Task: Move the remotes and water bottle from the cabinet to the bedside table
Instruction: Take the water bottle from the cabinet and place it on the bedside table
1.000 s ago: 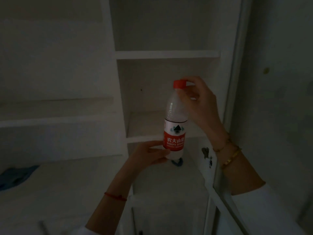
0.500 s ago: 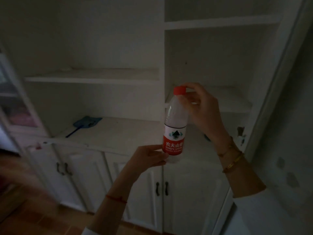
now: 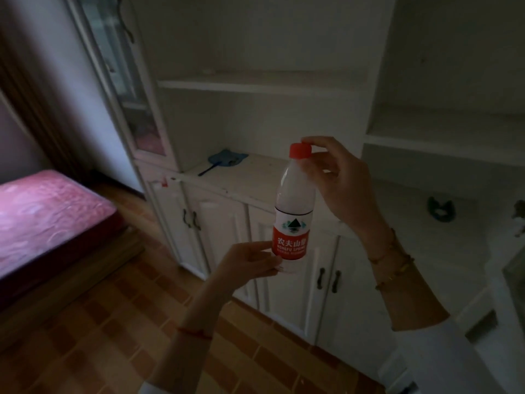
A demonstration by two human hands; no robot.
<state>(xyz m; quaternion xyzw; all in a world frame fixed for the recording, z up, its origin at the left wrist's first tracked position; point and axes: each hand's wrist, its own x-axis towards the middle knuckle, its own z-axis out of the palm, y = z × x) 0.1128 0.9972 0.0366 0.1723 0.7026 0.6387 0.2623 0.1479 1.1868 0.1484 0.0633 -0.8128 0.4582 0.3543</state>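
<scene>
I hold a clear water bottle [image 3: 294, 206] with a red cap and a red-and-white label upright in front of me, in mid-air. My right hand [image 3: 339, 183] pinches it at the cap and neck from the right. My left hand [image 3: 247, 261] grips its base from the lower left. Behind the bottle stands the white cabinet [image 3: 255, 86] with open shelves. No remotes and no bedside table are in view.
A blue fly swatter [image 3: 224, 160] lies on the cabinet counter [image 3: 250, 177]. Closed cabinet doors [image 3: 221, 234] with dark handles are below. A bed with a pink mattress [image 3: 42, 211] is at the left. Wooden floor [image 3: 119, 322] lies underfoot. A small teal object [image 3: 440, 210] sits at the right.
My view has swung left and back from the cabinet, so the bed and floor have come into sight. Both hands keep the same grip on the bottle.
</scene>
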